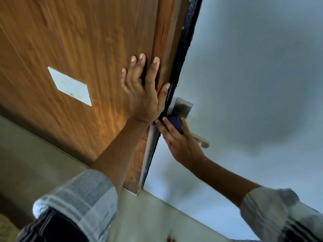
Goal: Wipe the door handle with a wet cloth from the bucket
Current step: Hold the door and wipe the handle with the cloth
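A metal lever door handle (203, 142) on a steel backplate (182, 108) sits on the pale blue-grey door face (253, 75). My right hand (180, 142) presses a dark blue cloth (175, 123) against the base of the handle, just below the backplate; the hand hides most of the lever. My left hand (143, 91) lies flat, fingers spread, on the brown wooden door surface (78, 41), thumb at the black door edge (181, 67). No bucket is in view.
A white rectangular plate (70, 85) is fixed on the wooden surface to the left. Beige floor tiles (148, 215) run below the door. Both my forearms wear rolled-up checked sleeves.
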